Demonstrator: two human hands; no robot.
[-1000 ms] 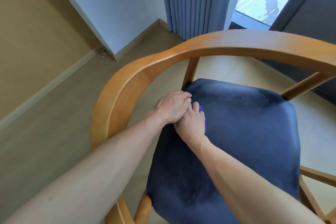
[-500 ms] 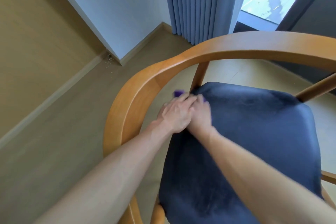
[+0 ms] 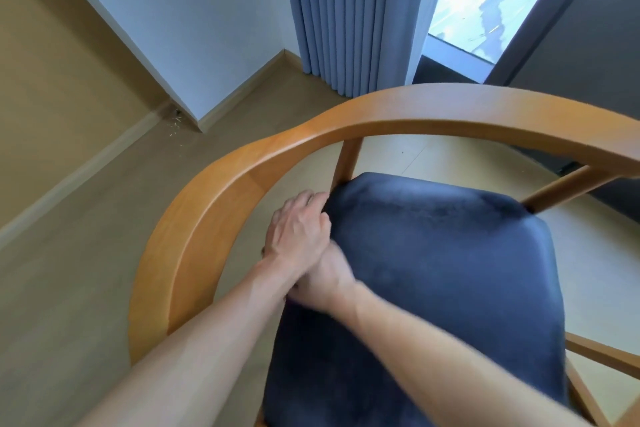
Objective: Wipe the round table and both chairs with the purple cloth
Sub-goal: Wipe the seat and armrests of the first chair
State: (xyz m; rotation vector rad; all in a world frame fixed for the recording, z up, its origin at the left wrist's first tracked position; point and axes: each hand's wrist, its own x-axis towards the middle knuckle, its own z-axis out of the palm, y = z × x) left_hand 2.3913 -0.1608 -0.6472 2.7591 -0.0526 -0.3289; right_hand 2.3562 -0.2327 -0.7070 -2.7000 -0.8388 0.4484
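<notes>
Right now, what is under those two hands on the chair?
The navy seat cushion, at its left edge, lies under the left hand and right hand. No purple cloth shows; anything held is covered by the hands, and the fingers are blurred.

Both forearms were bare from the lower edge of the view to the wrists, with no sleeve, watch, band or glove on either. The left hand [image 3: 299,232] was bare too, and its knuckles stood out as ridges. The right hand [image 3: 325,282] was bare and smeared by motion blur, its fingers too indistinct to tell apart.
</notes>
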